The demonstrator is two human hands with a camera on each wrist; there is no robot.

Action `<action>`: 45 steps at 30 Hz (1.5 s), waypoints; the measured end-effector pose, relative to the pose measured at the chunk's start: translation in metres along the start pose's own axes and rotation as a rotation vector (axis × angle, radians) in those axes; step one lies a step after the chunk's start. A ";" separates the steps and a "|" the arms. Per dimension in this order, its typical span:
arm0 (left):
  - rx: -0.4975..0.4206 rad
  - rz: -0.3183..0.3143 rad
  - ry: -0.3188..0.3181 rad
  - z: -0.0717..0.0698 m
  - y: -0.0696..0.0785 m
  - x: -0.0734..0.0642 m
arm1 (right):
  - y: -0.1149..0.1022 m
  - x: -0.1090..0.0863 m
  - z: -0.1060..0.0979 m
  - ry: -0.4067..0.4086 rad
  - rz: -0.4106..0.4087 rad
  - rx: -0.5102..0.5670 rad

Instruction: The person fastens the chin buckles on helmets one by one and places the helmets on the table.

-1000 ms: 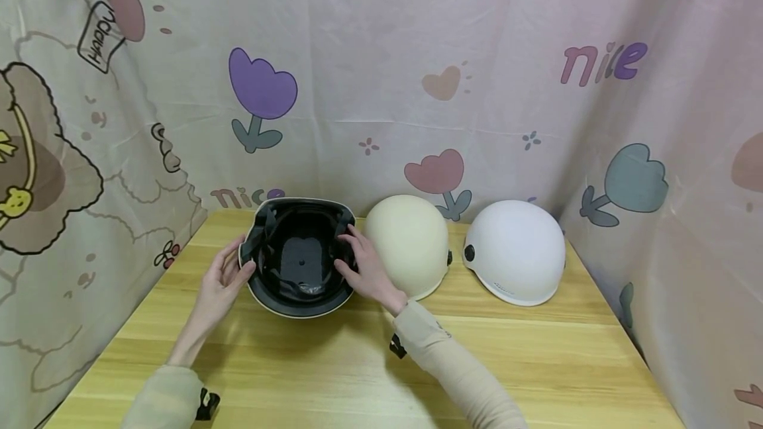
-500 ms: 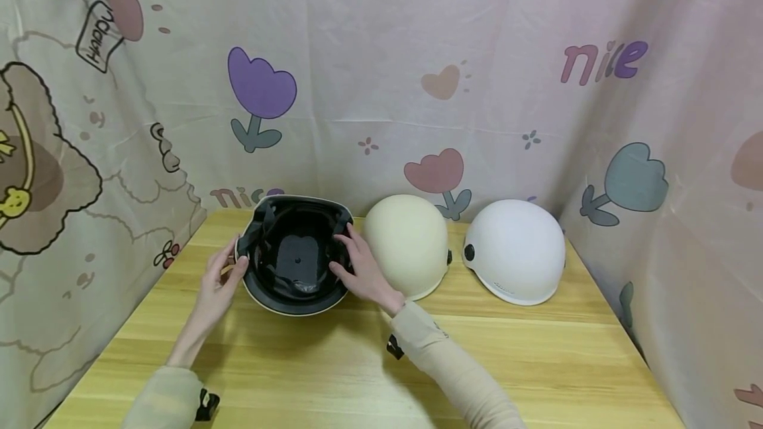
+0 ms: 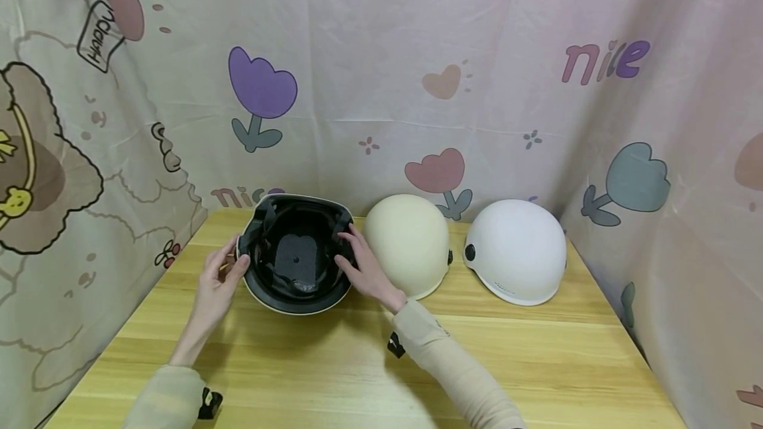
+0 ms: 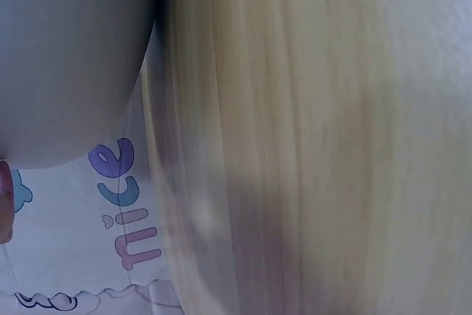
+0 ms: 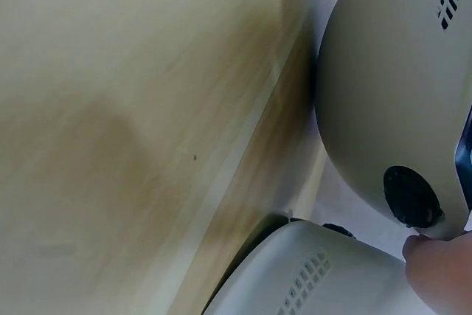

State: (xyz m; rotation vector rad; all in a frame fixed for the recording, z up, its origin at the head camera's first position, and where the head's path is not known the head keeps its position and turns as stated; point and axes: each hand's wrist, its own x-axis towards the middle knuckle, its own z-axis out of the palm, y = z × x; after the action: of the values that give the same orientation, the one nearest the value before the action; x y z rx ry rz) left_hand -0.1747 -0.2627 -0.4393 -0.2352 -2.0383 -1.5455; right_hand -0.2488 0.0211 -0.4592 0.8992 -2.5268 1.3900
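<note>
An upturned helmet with a black lining faces me at the left back of the table in the head view. My left hand grips its left rim, the thumb on the edge and the fingers behind the shell. On the opposite rim, my right hand holds on with thumb and fingers spread over the edge. The left wrist view shows the helmet's smooth pale shell close over the table. Seen from the right wrist, a black round knob sits on its side, near a fingertip.
Just right of the held helmet, a cream helmet rests dome up, close to my right hand. Farther right stands a white helmet, also dome up. All are on a wooden table, with a printed cloth hanging behind and at both sides.
The held helmet has shifted slightly left and up in the head view, both hands moving with it. The cream and white helmets have stayed put.
</note>
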 end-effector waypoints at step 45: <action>-0.250 -0.103 -0.010 -0.012 0.017 0.005 | -0.018 0.008 0.000 0.028 0.061 0.245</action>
State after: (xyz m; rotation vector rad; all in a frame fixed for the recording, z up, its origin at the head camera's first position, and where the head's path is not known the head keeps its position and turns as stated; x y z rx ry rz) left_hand -0.1670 -0.2694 -0.4202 -0.2361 -1.8880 -1.8667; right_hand -0.2451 0.0104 -0.4429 0.8377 -2.4188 1.7470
